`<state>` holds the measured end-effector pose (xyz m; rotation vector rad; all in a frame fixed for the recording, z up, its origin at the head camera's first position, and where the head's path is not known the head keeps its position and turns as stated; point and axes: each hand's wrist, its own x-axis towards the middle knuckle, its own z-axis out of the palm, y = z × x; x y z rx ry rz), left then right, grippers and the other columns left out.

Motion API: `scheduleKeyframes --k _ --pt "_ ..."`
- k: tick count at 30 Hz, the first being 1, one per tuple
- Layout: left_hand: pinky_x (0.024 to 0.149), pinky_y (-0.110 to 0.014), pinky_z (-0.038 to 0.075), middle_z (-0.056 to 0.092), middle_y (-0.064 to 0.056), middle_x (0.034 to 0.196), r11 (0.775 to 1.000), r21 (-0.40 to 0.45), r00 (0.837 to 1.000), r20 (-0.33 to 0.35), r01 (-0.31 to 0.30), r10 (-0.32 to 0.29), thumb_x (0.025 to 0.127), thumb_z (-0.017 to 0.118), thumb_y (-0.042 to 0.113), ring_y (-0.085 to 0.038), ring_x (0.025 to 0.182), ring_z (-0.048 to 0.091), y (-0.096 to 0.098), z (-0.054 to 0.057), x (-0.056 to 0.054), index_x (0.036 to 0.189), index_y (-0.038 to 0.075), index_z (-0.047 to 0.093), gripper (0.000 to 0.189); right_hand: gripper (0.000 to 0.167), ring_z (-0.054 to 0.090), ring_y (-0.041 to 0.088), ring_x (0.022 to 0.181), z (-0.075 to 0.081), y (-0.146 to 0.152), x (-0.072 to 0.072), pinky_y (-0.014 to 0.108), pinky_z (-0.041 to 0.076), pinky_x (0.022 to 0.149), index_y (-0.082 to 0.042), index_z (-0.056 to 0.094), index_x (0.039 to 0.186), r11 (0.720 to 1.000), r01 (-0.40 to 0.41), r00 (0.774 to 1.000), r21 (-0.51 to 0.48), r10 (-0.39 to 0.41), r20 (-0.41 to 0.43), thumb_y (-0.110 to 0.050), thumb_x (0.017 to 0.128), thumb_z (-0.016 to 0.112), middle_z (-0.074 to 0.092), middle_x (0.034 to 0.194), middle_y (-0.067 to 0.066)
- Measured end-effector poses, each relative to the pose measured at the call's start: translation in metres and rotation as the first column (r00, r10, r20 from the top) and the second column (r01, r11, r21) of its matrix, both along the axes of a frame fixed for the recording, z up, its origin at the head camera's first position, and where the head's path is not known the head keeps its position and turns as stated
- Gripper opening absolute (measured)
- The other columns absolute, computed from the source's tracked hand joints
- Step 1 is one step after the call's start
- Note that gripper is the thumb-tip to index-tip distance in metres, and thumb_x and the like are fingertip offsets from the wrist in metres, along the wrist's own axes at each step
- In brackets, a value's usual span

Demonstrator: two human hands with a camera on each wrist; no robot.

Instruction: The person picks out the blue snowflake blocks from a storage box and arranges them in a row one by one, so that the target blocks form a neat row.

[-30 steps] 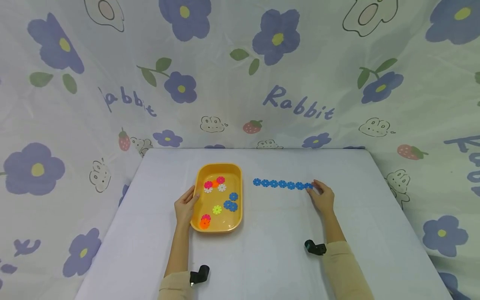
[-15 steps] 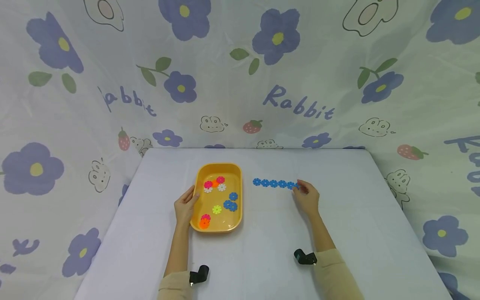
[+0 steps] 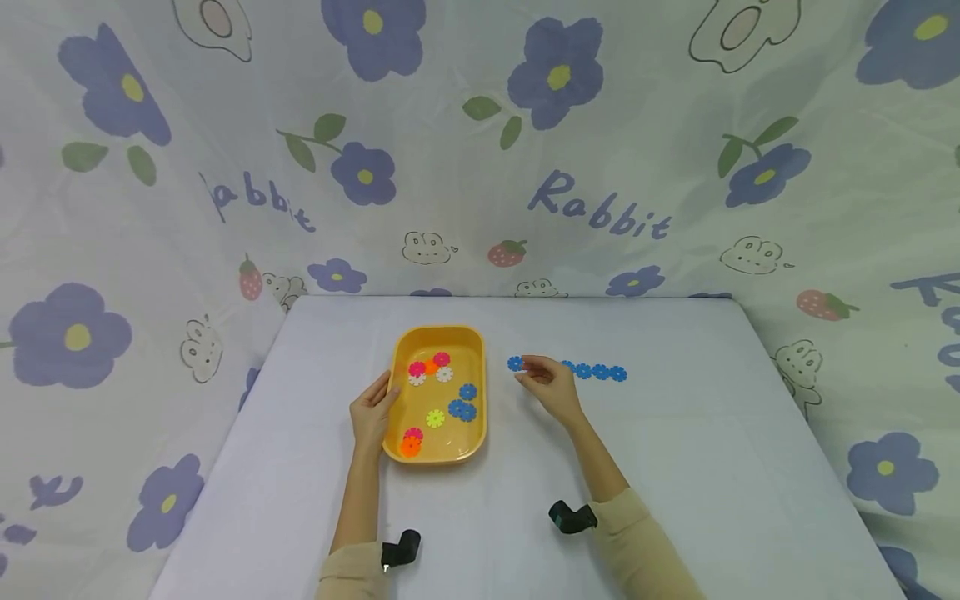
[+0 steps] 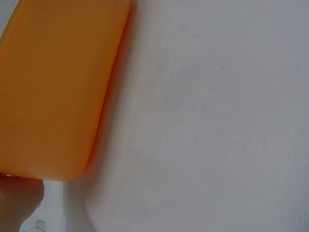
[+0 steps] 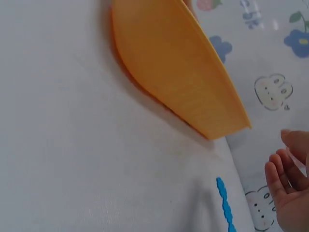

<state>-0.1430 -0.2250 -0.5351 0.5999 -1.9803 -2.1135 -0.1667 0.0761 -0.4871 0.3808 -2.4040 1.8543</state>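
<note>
2 wrist cameras [image 3: 572,518] sit nearest. Left hand [image 3: 371,417] holds the yellow tray [image 3: 457,437] by its left wall, thumb over the rim, presumably steadying it on the tabletop [image 3: 690,433]. Loose mixed discs [image 3: 435,418] lie inside, 3 of them blue. Right hand [image 3: 553,392] is raised above the blue row [image 3: 601,372], right of the tray; its fingers stand apart from the thumb, nothing seen between, perhaps to leave the row undisturbed. 1 disc shows left of it, 4 right; middle hidden. Near-edge-to-edge spacing likely keeps the line readable. Patterned cloth [image 3: 450,179] behind.
</note>
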Motion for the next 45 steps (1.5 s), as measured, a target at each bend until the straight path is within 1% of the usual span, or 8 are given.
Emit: scheduleKeyframes --k 3,6,10,16,25,31,37,45 --pt "0.083 -0.011 0.049 0.052 -0.018 0.134 1.0 -0.007 1.0 0.004 0.003 -0.003 0.09 0.063 0.007 -0.023 0.123 0.051 0.0 -0.001 0.0 0.131 0.001 0.054 0.042 0.03 0.062 0.038 0.09 0.0 -0.017 0.0 0.036 0.057 0.08 0.013 0.061 0.11 0.999 -0.034 0.999 -0.018 0.033 -0.019 0.004 0.082 0.068 0.063 0.103 0.03" --pt "0.083 -0.01 0.049 0.052 -0.017 0.134 1.0 -0.015 1.0 0.013 -0.003 0.003 0.09 0.063 0.007 -0.023 0.123 0.051 0.0 -0.001 0.0 0.13 0.002 0.055 0.042 0.032 0.062 0.036 0.09 -0.009 -0.035 -0.005 0.035 0.057 0.08 0.014 0.06 0.111 0.995 -0.09 0.996 -0.047 0.09 -0.012 0.004 0.081 0.069 0.064 0.102 0.029" --pt "0.083 -0.01 0.049 0.052 -0.018 0.133 1.0 -0.017 1.0 0.006 -0.004 0.004 0.09 0.063 0.006 -0.025 0.123 0.05 0.0 -0.001 0.0 0.13 0.001 0.055 0.041 0.034 0.064 0.028 0.093 -0.017 -0.06 -0.009 0.024 0.056 0.08 0.009 0.062 0.114 0.988 -0.155 0.985 -0.029 0.156 0.074 -0.002 0.083 0.07 0.064 0.108 0.025" --pt "0.082 -0.01 0.049 0.052 -0.018 0.133 1.0 -0.01 1.0 0.003 0.0 0.0 0.09 0.063 0.007 -0.026 0.124 0.049 0.0 -0.002 0.001 0.13 0.0 0.054 0.042 0.041 0.062 0.035 0.105 -0.008 -0.094 -0.003 0.034 0.055 0.085 0.009 0.058 0.12 0.964 -0.251 0.954 0.087 0.232 0.188 -0.009 0.085 0.068 0.059 0.122 0.026" --pt "0.083 -0.011 0.049 0.052 -0.018 0.133 1.0 -0.006 1.0 0.005 0.0 0.0 0.089 0.063 0.007 -0.026 0.124 0.049 0.002 -0.002 0.002 0.131 0.0 0.054 0.043 0.061 0.042 0.04 0.127 -0.021 -0.129 0.009 0.048 0.039 0.105 0.012 0.044 0.132 0.96 -0.089 0.965 0.266 0.017 0.26 -0.019 0.085 0.068 0.046 0.136 0.028" --pt "0.085 -0.012 0.048 0.052 -0.018 0.133 1.0 -0.005 1.0 0.005 0.004 -0.004 0.09 0.062 0.006 -0.027 0.123 0.05 0.002 -0.002 0.002 0.131 0.001 0.054 0.042 0.07 0.041 0.04 0.126 -0.026 -0.143 0.013 0.049 0.037 0.106 0.013 0.041 0.134 0.926 -0.019 0.947 0.378 -0.105 0.305 -0.025 0.083 0.07 0.044 0.135 0.029" --pt "0.084 -0.012 0.049 0.052 -0.018 0.133 1.0 -0.008 1.0 0.013 -0.003 0.003 0.089 0.063 0.006 -0.026 0.123 0.05 0.002 -0.001 0.001 0.13 0.001 0.055 0.042 0.064 0.048 0.038 0.121 -0.033 -0.145 0.007 0.046 0.041 0.103 0.015 0.043 0.131 0.943 -0.008 0.945 0.333 -0.101 0.31 -0.018 0.084 0.069 0.05 0.13 0.028" --pt "0.086 -0.011 0.047 0.05 -0.017 0.135 1.0 0.001 1.0 0.006 0.015 -0.015 0.09 0.063 0.006 -0.026 0.125 0.048 0.001 0.004 0.001 0.132 0.001 0.053 0.043 0.053 0.047 0.033 0.125 -0.038 -0.145 -0.014 0.041 0.041 0.105 0.005 0.051 0.131 0.947 -0.12 0.921 0.3 -0.006 0.389 -0.008 0.082 0.068 0.052 0.133 0.019"
